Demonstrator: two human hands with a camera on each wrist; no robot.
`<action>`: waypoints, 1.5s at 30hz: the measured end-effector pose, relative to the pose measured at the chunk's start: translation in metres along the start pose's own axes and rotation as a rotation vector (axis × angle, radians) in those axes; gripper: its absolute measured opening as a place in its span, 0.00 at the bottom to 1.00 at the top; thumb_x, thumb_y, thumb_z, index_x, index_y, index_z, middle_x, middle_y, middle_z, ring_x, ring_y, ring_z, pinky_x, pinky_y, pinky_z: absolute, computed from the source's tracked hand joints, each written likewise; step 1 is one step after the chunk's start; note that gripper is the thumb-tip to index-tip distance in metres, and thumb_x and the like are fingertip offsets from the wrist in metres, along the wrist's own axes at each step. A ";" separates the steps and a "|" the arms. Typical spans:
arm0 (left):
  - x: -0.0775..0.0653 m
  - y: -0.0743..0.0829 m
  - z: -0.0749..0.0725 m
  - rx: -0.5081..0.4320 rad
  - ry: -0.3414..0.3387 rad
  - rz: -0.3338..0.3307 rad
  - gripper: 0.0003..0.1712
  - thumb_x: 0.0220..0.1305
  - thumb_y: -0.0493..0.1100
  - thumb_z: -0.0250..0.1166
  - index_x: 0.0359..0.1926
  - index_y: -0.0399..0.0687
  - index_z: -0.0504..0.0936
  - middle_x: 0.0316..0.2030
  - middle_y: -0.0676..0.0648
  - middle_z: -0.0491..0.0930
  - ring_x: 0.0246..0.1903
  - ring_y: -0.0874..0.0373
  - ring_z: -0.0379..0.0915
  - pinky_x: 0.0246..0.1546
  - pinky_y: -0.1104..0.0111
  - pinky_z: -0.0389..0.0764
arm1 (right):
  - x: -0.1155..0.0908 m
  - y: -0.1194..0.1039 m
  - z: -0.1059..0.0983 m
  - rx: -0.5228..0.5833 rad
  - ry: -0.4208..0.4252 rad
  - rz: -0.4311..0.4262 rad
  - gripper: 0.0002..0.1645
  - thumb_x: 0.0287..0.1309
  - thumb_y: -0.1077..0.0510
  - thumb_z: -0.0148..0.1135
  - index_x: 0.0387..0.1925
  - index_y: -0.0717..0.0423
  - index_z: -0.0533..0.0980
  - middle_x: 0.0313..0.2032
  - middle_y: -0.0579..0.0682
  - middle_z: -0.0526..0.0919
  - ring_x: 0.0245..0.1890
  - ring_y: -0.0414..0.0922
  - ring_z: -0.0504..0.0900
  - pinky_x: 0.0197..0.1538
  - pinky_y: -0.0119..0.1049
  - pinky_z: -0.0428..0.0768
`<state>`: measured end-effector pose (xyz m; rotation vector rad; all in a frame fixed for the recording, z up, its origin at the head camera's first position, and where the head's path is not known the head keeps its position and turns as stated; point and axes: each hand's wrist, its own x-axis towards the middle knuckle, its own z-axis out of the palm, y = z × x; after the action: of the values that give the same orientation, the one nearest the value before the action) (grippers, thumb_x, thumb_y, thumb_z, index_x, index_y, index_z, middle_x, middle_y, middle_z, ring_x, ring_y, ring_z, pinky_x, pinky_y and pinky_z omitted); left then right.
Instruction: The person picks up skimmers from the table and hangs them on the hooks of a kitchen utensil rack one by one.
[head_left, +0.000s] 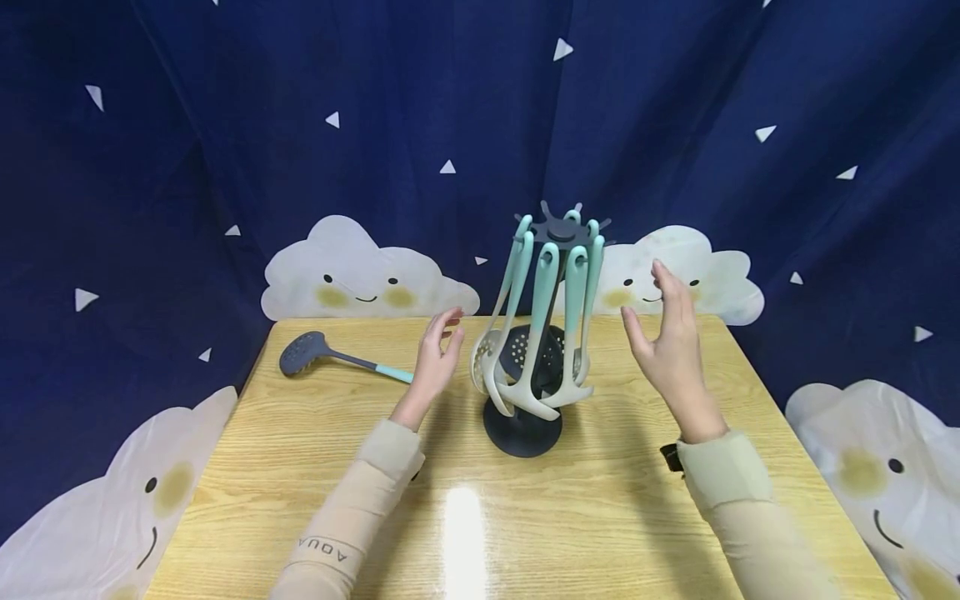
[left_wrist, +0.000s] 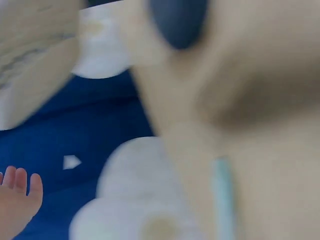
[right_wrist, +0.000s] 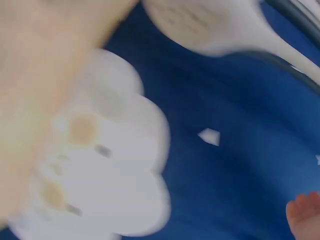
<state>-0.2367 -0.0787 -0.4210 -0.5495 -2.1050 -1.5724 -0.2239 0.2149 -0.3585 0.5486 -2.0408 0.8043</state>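
Observation:
A dark utensil stand (head_left: 522, 433) rises from the table, several mint-handled kitchen utensils hanging from its hooked top (head_left: 561, 231). Cream ladles or spoons (head_left: 528, 398) face the front; behind them is a dark perforated skimmer (head_left: 517, 350). Just left of the stand, my left hand (head_left: 438, 358) is raised with loosely bent fingers and holds nothing. My right hand (head_left: 671, 346) is up on the other side, thumb and fingers spread, touching nothing. A dark slotted spoon (head_left: 302, 353) lies at the back left, its mint handle end (head_left: 393, 373) close to my left hand.
The wooden table (head_left: 300, 467) carries the stand and the loose spoon. Behind it hangs a dark blue curtain (head_left: 420, 83) with white triangles and smiling clouds (head_left: 360, 267). Both wrist views are blurred; a cream slotted utensil (right_wrist: 200, 25) crosses the right one.

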 end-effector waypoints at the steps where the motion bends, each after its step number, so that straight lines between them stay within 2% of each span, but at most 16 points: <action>1: -0.006 -0.014 0.002 0.011 -0.002 -0.023 0.17 0.63 0.29 0.51 0.53 0.25 0.68 0.48 0.29 0.70 0.48 0.36 0.67 0.47 0.49 0.70 | -0.011 0.008 0.005 -0.001 -0.006 0.044 0.40 0.48 0.70 0.61 0.63 0.62 0.58 0.55 0.64 0.66 0.53 0.58 0.67 0.57 0.46 0.65; 3: -0.018 -0.041 0.007 0.024 -0.029 -0.084 0.18 0.63 0.29 0.51 0.54 0.29 0.68 0.50 0.31 0.69 0.49 0.38 0.66 0.49 0.51 0.70 | -0.034 0.020 0.016 0.008 -0.028 0.156 0.41 0.48 0.70 0.61 0.64 0.64 0.56 0.55 0.66 0.65 0.53 0.59 0.65 0.56 0.49 0.64; 6: -0.034 -0.075 0.016 0.074 -0.106 -0.182 0.21 0.62 0.31 0.53 0.57 0.34 0.67 0.52 0.35 0.69 0.52 0.43 0.66 0.51 0.56 0.71 | -0.069 0.030 0.032 0.023 -0.109 0.348 0.43 0.48 0.69 0.60 0.65 0.66 0.51 0.56 0.68 0.61 0.54 0.61 0.63 0.56 0.53 0.63; 10: -0.049 -0.089 0.028 0.118 -0.238 -0.309 0.24 0.61 0.32 0.54 0.59 0.35 0.65 0.55 0.38 0.67 0.55 0.45 0.64 0.53 0.58 0.69 | -0.113 0.032 0.054 0.028 -0.264 0.572 0.47 0.47 0.69 0.61 0.65 0.69 0.47 0.58 0.70 0.56 0.56 0.63 0.61 0.57 0.55 0.63; 12: -0.054 -0.094 0.034 0.137 -0.297 -0.326 0.24 0.59 0.31 0.55 0.59 0.36 0.66 0.55 0.38 0.68 0.56 0.46 0.64 0.54 0.58 0.69 | -0.130 0.030 0.065 0.032 -0.346 0.638 0.48 0.44 0.69 0.62 0.64 0.71 0.47 0.58 0.72 0.55 0.56 0.64 0.60 0.58 0.56 0.62; 15: -0.059 -0.099 0.043 0.147 -0.373 -0.338 0.25 0.58 0.31 0.57 0.57 0.38 0.67 0.54 0.39 0.69 0.57 0.47 0.64 0.55 0.58 0.68 | -0.151 0.024 0.080 0.056 -0.451 0.690 0.50 0.42 0.66 0.65 0.63 0.72 0.48 0.57 0.72 0.56 0.57 0.64 0.59 0.60 0.55 0.60; 20: -0.063 -0.106 0.054 0.128 -0.462 -0.301 0.30 0.55 0.32 0.61 0.60 0.37 0.63 0.56 0.38 0.69 0.57 0.48 0.64 0.57 0.58 0.65 | -0.175 0.011 0.099 0.124 -0.559 0.711 0.54 0.40 0.59 0.69 0.63 0.73 0.49 0.58 0.75 0.54 0.59 0.66 0.56 0.59 0.57 0.59; 25: -0.065 -0.106 0.060 0.165 -0.531 -0.280 0.35 0.53 0.33 0.61 0.62 0.35 0.59 0.58 0.37 0.67 0.58 0.47 0.63 0.57 0.59 0.64 | -0.190 0.001 0.113 0.109 -0.630 0.703 0.58 0.36 0.52 0.72 0.63 0.72 0.50 0.58 0.76 0.55 0.58 0.68 0.58 0.57 0.57 0.63; 32: -0.061 -0.104 0.063 0.265 -0.619 -0.354 0.38 0.53 0.40 0.65 0.63 0.38 0.60 0.58 0.38 0.66 0.58 0.47 0.63 0.57 0.58 0.64 | -0.195 -0.012 0.129 0.032 -0.608 0.625 0.64 0.30 0.48 0.76 0.61 0.77 0.50 0.59 0.77 0.54 0.58 0.70 0.57 0.57 0.59 0.61; 34: -0.061 -0.115 0.067 0.275 -0.646 -0.343 0.38 0.52 0.41 0.65 0.63 0.38 0.60 0.58 0.38 0.66 0.57 0.47 0.64 0.56 0.59 0.66 | -0.196 -0.017 0.133 -0.005 -0.601 0.603 0.67 0.28 0.47 0.76 0.61 0.78 0.49 0.59 0.79 0.52 0.58 0.72 0.56 0.56 0.61 0.60; 36: -0.061 -0.120 0.068 0.327 -0.660 -0.300 0.38 0.52 0.42 0.64 0.63 0.38 0.60 0.59 0.38 0.66 0.56 0.50 0.64 0.57 0.61 0.65 | -0.197 -0.020 0.135 -0.045 -0.592 0.588 0.68 0.27 0.46 0.77 0.61 0.79 0.49 0.58 0.80 0.52 0.57 0.73 0.56 0.55 0.62 0.59; 38: -0.066 -0.155 0.079 0.378 -0.660 -0.197 0.36 0.52 0.46 0.63 0.61 0.39 0.63 0.55 0.40 0.69 0.52 0.53 0.67 0.54 0.67 0.67 | -0.199 -0.022 0.138 -0.084 -0.585 0.578 0.68 0.26 0.46 0.77 0.60 0.81 0.49 0.57 0.81 0.52 0.56 0.74 0.57 0.55 0.62 0.60; 41: -0.071 -0.195 0.093 0.438 -0.678 -0.191 0.36 0.52 0.50 0.65 0.61 0.45 0.65 0.54 0.45 0.71 0.51 0.58 0.68 0.53 0.71 0.66 | -0.200 -0.022 0.139 -0.133 -0.568 0.563 0.68 0.25 0.46 0.78 0.59 0.83 0.51 0.56 0.81 0.53 0.55 0.74 0.58 0.55 0.62 0.60; 42: -0.072 -0.208 0.099 0.431 -0.690 -0.210 0.35 0.52 0.50 0.65 0.60 0.47 0.66 0.54 0.47 0.71 0.51 0.59 0.68 0.53 0.72 0.66 | -0.200 -0.022 0.139 -0.139 -0.558 0.550 0.68 0.24 0.46 0.78 0.58 0.83 0.52 0.56 0.82 0.53 0.54 0.74 0.58 0.54 0.62 0.60; 43: -0.075 -0.227 0.105 0.436 -0.690 -0.193 0.34 0.52 0.51 0.65 0.59 0.48 0.67 0.53 0.47 0.72 0.50 0.60 0.69 0.52 0.74 0.67 | -0.200 -0.022 0.139 -0.146 -0.551 0.538 0.67 0.24 0.46 0.78 0.58 0.84 0.52 0.56 0.82 0.53 0.54 0.74 0.58 0.55 0.61 0.60; 45: -0.074 -0.225 0.108 0.437 -0.705 -0.258 0.35 0.51 0.49 0.67 0.60 0.50 0.66 0.54 0.48 0.71 0.52 0.60 0.67 0.55 0.71 0.66 | -0.200 -0.021 0.138 -0.163 -0.545 0.504 0.67 0.24 0.46 0.78 0.57 0.84 0.53 0.55 0.83 0.54 0.53 0.74 0.59 0.54 0.61 0.61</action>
<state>-0.3151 -0.0385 -0.6659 -0.7715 -3.0429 -1.0507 -0.1792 0.1184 -0.5783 0.1606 -2.7843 0.8207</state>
